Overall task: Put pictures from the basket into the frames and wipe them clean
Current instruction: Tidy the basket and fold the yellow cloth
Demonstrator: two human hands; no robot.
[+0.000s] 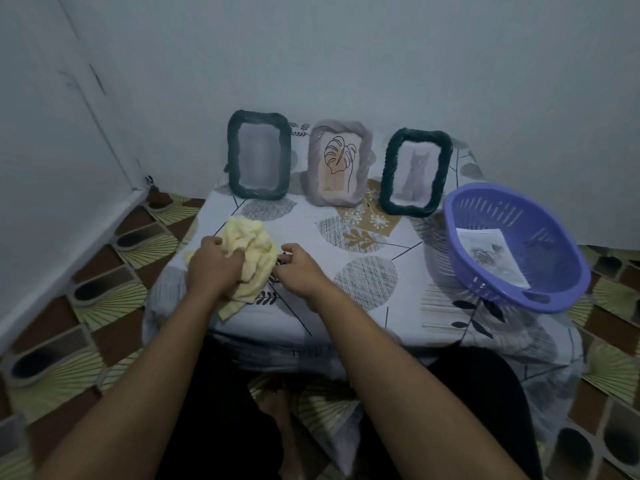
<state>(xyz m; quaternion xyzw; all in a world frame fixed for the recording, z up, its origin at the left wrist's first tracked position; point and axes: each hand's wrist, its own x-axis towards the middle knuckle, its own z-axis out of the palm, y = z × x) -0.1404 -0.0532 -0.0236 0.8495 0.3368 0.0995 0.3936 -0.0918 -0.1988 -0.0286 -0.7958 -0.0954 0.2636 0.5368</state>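
Yellow cloth (251,244), bunched thick near the table's (304,216) left front corner, could easily topple one of the three frames (363,154) standing along the far edge if it is pushed against one with no hand steadying it. One picture (491,254) lies in the basket (561,285) at the right edge, not yet framed. Left hand (211,268) is clenched round the cloth. Right hand (301,268) rests just beside, fingers curled at the cloth's edge; whether it pinches cloth or something dark there, I cannot tell.

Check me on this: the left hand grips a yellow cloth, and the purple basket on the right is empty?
Not empty: the head view shows a picture lying inside the purple basket on the right. The rest holds: the left hand grips the yellow cloth.
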